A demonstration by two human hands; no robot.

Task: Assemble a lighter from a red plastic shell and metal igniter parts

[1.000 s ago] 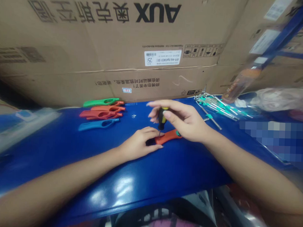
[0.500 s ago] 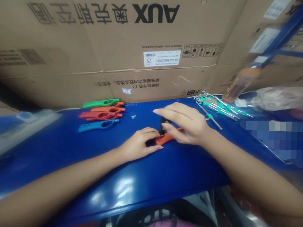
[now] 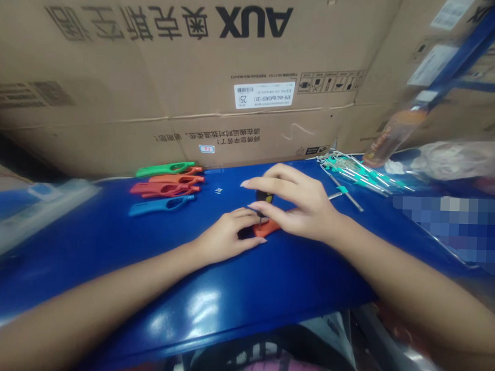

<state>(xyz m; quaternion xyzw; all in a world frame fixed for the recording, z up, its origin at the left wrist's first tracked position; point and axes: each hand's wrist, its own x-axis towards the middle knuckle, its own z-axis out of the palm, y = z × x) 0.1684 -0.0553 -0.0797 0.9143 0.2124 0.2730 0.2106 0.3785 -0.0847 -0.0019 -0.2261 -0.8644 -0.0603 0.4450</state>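
Note:
An orange plastic lighter casing [image 3: 267, 228] lies on the blue table [image 3: 146, 290], partly hidden by both hands. My left hand [image 3: 225, 236] is closed on its left end, with thumb and fingers on either side. In my right hand [image 3: 299, 203] a short black-and-yellow screwdriver [image 3: 265, 198] stands nearly upright, gripped between thumb and fingers. Its thin shaft points down onto the casing near my left fingertips; whether the tip sits in a screw is too small to tell. A few small screws [image 3: 218, 191] lie beyond my left hand.
Several coloured lighter casings [image 3: 166, 189] lie at the back left. Metal rods with teal parts [image 3: 357, 176] are heaped at the back right, near a bottle [image 3: 393, 137] and plastic bags [image 3: 455, 160]. A large cardboard box [image 3: 145, 84] walls off the back.
My right hand has shifted slightly left with the screwdriver, which now stands more upright. My left hand and the casing have stayed in place.

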